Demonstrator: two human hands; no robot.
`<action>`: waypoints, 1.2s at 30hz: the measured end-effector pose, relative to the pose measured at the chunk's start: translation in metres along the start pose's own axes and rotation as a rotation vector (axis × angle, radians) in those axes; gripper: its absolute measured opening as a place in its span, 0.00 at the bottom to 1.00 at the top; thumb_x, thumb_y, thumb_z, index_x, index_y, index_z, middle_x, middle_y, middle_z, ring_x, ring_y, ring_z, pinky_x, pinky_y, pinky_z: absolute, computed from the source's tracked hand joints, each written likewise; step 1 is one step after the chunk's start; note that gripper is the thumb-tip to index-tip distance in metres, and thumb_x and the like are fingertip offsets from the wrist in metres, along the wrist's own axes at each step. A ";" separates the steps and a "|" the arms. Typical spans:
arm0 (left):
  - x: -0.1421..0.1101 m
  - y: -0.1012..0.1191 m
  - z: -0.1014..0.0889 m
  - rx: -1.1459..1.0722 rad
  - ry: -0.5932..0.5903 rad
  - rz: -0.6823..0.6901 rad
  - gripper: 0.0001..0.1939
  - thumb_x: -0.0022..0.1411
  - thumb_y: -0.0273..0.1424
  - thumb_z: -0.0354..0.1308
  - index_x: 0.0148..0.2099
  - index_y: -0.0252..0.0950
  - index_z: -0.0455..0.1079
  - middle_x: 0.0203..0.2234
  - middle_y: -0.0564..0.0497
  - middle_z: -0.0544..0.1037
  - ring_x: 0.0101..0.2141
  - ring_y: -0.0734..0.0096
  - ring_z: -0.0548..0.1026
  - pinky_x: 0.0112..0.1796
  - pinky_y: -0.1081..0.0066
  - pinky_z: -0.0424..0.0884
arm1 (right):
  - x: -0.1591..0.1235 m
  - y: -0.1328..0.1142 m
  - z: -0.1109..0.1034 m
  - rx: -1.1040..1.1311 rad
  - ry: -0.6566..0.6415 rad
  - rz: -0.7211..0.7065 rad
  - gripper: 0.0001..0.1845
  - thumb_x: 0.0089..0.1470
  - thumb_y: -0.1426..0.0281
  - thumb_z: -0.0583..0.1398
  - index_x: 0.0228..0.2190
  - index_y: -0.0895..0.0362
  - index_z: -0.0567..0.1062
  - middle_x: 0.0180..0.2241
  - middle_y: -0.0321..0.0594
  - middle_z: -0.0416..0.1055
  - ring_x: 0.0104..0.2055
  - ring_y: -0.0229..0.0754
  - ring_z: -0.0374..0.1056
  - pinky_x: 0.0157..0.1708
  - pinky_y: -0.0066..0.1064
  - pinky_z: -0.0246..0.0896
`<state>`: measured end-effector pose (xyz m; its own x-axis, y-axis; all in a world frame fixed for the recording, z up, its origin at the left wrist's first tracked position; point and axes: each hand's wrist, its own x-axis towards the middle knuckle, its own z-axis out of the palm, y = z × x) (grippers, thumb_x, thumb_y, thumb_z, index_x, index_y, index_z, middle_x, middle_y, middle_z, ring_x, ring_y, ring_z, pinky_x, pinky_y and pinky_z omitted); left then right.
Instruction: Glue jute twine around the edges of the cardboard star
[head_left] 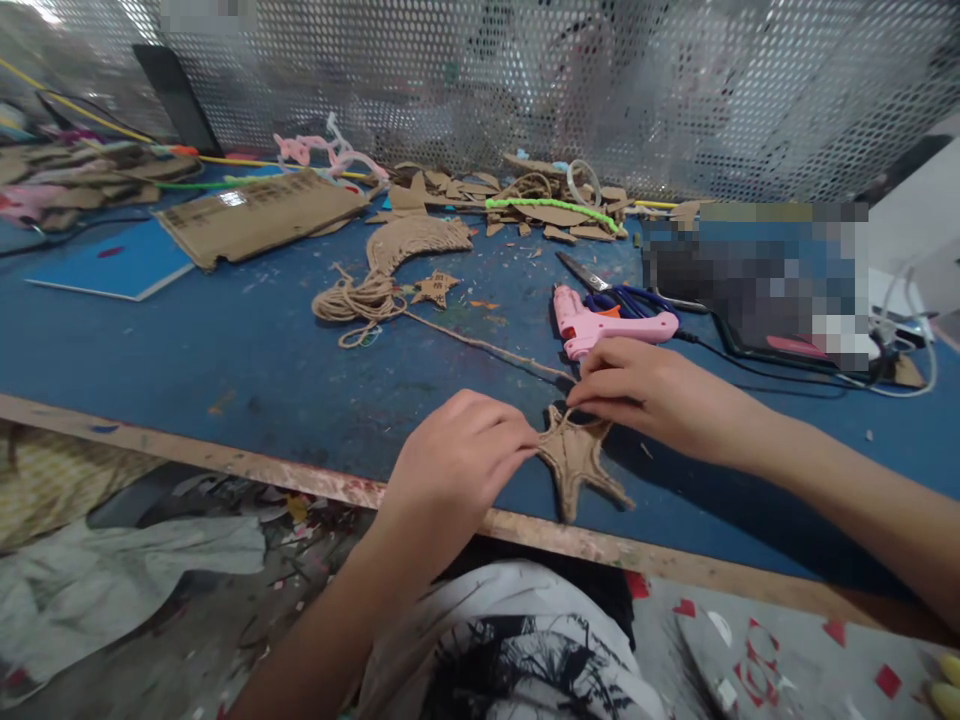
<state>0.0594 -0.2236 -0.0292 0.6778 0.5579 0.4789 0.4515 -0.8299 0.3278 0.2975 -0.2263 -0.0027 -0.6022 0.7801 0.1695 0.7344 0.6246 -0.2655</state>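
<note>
One blue worktop (247, 360) is being occupied by the left hand (463, 450) and the right hand (656, 392), slightly apart. Near the front edge, a twine-edged cardboard star (576, 458) is being pinched at its left tip by the former; at its top, twine (364, 302) is being gripped by the latter.

Brown star (576, 458), tan twine (366, 300), pink glue gun (619, 328), blue tabletop (277, 370)

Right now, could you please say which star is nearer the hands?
The larger star, near the table's front edge; the smaller, lettered star lies beside the twine bundle.
</note>
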 end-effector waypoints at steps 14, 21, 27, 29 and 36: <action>-0.014 0.039 0.004 0.175 0.078 -0.427 0.42 0.46 0.51 0.66 0.57 0.33 0.60 0.46 0.39 0.75 0.45 0.50 0.72 0.43 0.54 0.69 | -0.001 -0.023 0.003 0.165 0.078 -0.001 0.09 0.59 0.72 0.56 0.35 0.56 0.76 0.42 0.44 0.73 0.43 0.40 0.70 0.44 0.33 0.66; -0.010 0.055 0.011 0.250 0.050 -0.484 0.59 0.40 0.59 0.64 0.64 0.28 0.51 0.50 0.33 0.70 0.47 0.41 0.69 0.45 0.49 0.64 | -0.002 -0.025 0.004 0.153 0.102 0.049 0.06 0.57 0.72 0.57 0.32 0.55 0.76 0.42 0.44 0.73 0.43 0.42 0.70 0.45 0.35 0.66; -0.009 0.052 0.014 0.155 0.014 -0.433 0.47 0.50 0.36 0.63 0.67 0.30 0.45 0.49 0.37 0.70 0.48 0.49 0.69 0.47 0.52 0.65 | -0.005 -0.028 0.002 0.127 0.146 0.048 0.05 0.54 0.73 0.58 0.30 0.55 0.76 0.46 0.46 0.70 0.46 0.44 0.68 0.47 0.38 0.65; -0.011 0.047 0.009 0.105 -0.021 -0.389 0.44 0.51 0.31 0.61 0.66 0.31 0.45 0.49 0.38 0.71 0.47 0.52 0.70 0.47 0.54 0.65 | -0.007 -0.029 0.003 0.139 0.150 0.064 0.05 0.53 0.73 0.58 0.29 0.55 0.75 0.47 0.47 0.69 0.46 0.44 0.68 0.46 0.38 0.65; -0.002 0.015 -0.023 -0.070 -0.285 -0.253 0.29 0.61 0.43 0.56 0.60 0.35 0.61 0.50 0.42 0.72 0.49 0.58 0.70 0.48 0.60 0.68 | -0.007 -0.026 0.006 0.168 0.097 0.074 0.07 0.57 0.71 0.56 0.29 0.56 0.74 0.44 0.46 0.69 0.45 0.42 0.69 0.47 0.36 0.64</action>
<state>0.0513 -0.2366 -0.0061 0.6884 0.7129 0.1339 0.5911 -0.6583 0.4661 0.2811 -0.2479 -0.0026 -0.5098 0.8282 0.2326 0.7079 0.5575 -0.4336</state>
